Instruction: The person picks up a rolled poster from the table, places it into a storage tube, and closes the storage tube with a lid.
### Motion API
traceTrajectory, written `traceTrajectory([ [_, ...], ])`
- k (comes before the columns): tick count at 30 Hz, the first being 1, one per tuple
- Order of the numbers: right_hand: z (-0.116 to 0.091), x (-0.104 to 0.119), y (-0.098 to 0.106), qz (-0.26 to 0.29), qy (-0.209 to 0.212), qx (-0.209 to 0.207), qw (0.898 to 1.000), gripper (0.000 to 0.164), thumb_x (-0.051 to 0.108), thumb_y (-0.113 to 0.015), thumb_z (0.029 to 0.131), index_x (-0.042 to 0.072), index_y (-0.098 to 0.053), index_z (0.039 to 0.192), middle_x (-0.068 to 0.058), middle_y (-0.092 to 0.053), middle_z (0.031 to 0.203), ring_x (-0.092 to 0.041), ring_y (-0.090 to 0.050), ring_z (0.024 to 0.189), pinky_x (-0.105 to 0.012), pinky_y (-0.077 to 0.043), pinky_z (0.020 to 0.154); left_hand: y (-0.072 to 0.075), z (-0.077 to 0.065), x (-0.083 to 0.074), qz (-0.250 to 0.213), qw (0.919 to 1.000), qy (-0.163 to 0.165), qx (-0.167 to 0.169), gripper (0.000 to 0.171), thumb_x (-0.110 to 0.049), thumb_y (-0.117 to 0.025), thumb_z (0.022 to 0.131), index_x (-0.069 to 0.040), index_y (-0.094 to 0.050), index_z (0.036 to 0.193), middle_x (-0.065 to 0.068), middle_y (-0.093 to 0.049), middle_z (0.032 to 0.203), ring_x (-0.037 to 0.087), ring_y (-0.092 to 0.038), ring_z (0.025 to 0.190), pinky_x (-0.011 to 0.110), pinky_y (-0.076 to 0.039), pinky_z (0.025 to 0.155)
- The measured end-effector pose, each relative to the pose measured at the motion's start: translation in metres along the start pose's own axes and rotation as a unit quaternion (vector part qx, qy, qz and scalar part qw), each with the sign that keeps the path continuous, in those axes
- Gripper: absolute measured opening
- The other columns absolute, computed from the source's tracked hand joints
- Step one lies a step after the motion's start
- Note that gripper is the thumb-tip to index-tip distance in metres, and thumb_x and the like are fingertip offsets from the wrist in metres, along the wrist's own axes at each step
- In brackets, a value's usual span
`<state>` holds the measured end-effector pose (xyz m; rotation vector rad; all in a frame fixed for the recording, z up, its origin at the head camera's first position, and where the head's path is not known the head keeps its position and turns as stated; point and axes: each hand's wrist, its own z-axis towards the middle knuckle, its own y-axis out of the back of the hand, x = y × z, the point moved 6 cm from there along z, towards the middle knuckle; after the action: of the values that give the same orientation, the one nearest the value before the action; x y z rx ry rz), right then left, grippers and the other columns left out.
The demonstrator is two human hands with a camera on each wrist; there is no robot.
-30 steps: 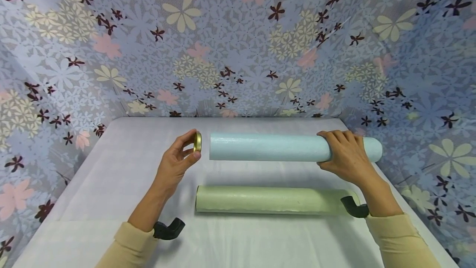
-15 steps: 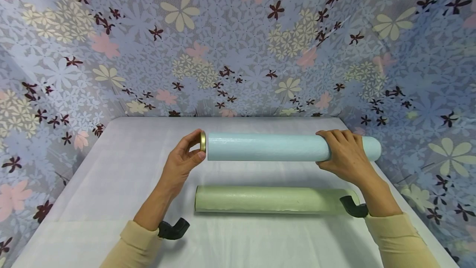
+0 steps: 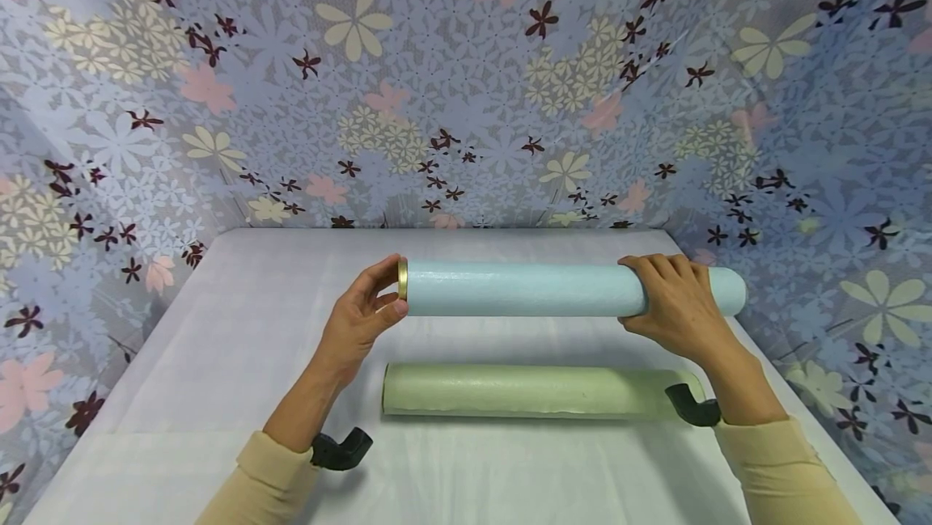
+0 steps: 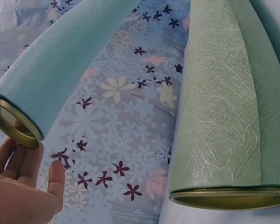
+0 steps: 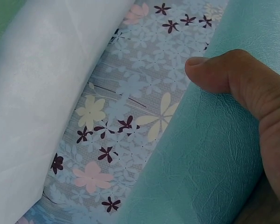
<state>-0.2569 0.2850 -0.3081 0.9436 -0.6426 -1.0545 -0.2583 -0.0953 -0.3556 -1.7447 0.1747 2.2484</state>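
Note:
A long light-blue tube (image 3: 517, 289) is held level above the table. My right hand (image 3: 673, 298) grips it near its right end, fingers over the top; in the right wrist view the thumb lies along its textured surface. My left hand (image 3: 360, 311) pinches a gold metal cap (image 3: 403, 279) by its edge against the tube's left end. In the left wrist view the gold cap (image 4: 16, 126) meets the rim of the blue tube (image 4: 60, 65); how deep it sits I cannot tell.
A green tube (image 3: 531, 391) lies on the white-covered table (image 3: 466, 476) in front of the blue one. Its left end shows a gold rim (image 4: 228, 198) in the left wrist view. A flowered cloth (image 3: 466, 104) hangs behind and at the sides.
My left hand has moved right with the gold cap, closing the gap to the blue tube's left end. The right hand and the tube stay almost still.

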Motion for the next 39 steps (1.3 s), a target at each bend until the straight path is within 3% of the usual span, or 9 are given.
traceTrajectory([
  [7, -0.0006, -0.0004, -0.0010, 0.000, -0.003, 0.003, 1.000, 0.075, 0.021, -0.085, 0.059, 0.012, -0.051, 0.126, -0.016, -0.058, 0.117, -0.040, -0.047, 0.106, -0.056, -0.031, 0.089, 0.0012, 0.0004, 0.0013, 0.043, 0.9988, -0.018, -0.013, 0.063, -0.012, -0.067, 0.087, -0.018, -0.039, 0.143, 0.002, -0.042, 0.144, 0.014, -0.047, 0.125, 0.023, -0.043, 0.100],
  [13, -0.0007, -0.0012, -0.0013, -0.002, 0.001, 0.003, 1.000, 0.075, 0.021, -0.084, 0.059, 0.013, -0.051, 0.126, -0.015, -0.058, 0.117, -0.040, -0.047, 0.106, -0.056, -0.031, 0.089, 0.0029, 0.0002, 0.0012, 0.081, 0.9959, -0.032, -0.025, 0.061, -0.012, -0.068, 0.086, -0.020, -0.043, 0.141, 0.002, -0.046, 0.140, 0.011, -0.047, 0.126, 0.035, -0.035, 0.108],
  [16, -0.0007, -0.0013, -0.0015, -0.003, 0.003, 0.002, 1.000, 0.075, 0.021, -0.085, 0.059, 0.013, -0.051, 0.126, -0.015, -0.058, 0.117, -0.040, -0.046, 0.107, -0.057, -0.030, 0.089, 0.0028, 0.0006, 0.0017, 0.086, 0.9955, -0.028, -0.027, 0.061, -0.013, -0.069, 0.085, -0.020, -0.044, 0.140, 0.001, -0.047, 0.141, 0.010, -0.047, 0.126, 0.040, -0.035, 0.109],
  [23, -0.0007, -0.0007, -0.0025, -0.001, 0.002, 0.003, 1.000, 0.075, 0.020, -0.085, 0.059, 0.013, -0.051, 0.126, -0.015, -0.058, 0.116, -0.041, -0.046, 0.107, -0.058, -0.030, 0.090, 0.0028, 0.0014, 0.0038, 0.090, 0.9953, -0.018, -0.031, 0.061, -0.016, -0.070, 0.084, -0.020, -0.045, 0.140, -0.001, -0.046, 0.144, 0.009, -0.045, 0.128, 0.029, -0.038, 0.107],
  [30, -0.0012, -0.0009, -0.0024, -0.003, 0.009, 0.001, 1.000, 0.074, 0.019, -0.084, 0.059, 0.013, -0.052, 0.126, -0.015, -0.058, 0.116, -0.041, -0.046, 0.107, -0.059, -0.030, 0.090, 0.0000, 0.0022, 0.0061, 0.082, 0.9962, -0.019, -0.022, 0.058, -0.019, -0.071, 0.082, -0.017, -0.048, 0.136, -0.002, -0.045, 0.146, 0.013, -0.043, 0.132, 0.041, -0.031, 0.113],
  [37, -0.0032, 0.0003, -0.0031, 0.008, 0.016, -0.004, 1.000, 0.075, 0.017, -0.085, 0.059, 0.013, -0.051, 0.126, -0.016, -0.059, 0.115, -0.042, -0.047, 0.105, -0.061, -0.030, 0.088, -0.0035, 0.0049, 0.0086, 0.049, 0.9987, -0.013, -0.007, 0.063, -0.031, -0.070, 0.080, -0.017, -0.047, 0.137, -0.001, -0.042, 0.147, 0.017, -0.046, 0.129, 0.023, -0.048, 0.097],
  [39, -0.0032, -0.0001, -0.0032, 0.007, 0.016, -0.006, 1.000, 0.075, 0.017, -0.085, 0.059, 0.013, -0.051, 0.126, -0.016, -0.059, 0.115, -0.042, -0.047, 0.104, -0.061, -0.030, 0.087, -0.0046, 0.0062, 0.0096, 0.041, 0.9991, -0.009, -0.001, 0.064, -0.034, -0.069, 0.080, -0.017, -0.046, 0.137, -0.002, -0.041, 0.148, 0.019, -0.046, 0.130, 0.024, -0.049, 0.095],
])
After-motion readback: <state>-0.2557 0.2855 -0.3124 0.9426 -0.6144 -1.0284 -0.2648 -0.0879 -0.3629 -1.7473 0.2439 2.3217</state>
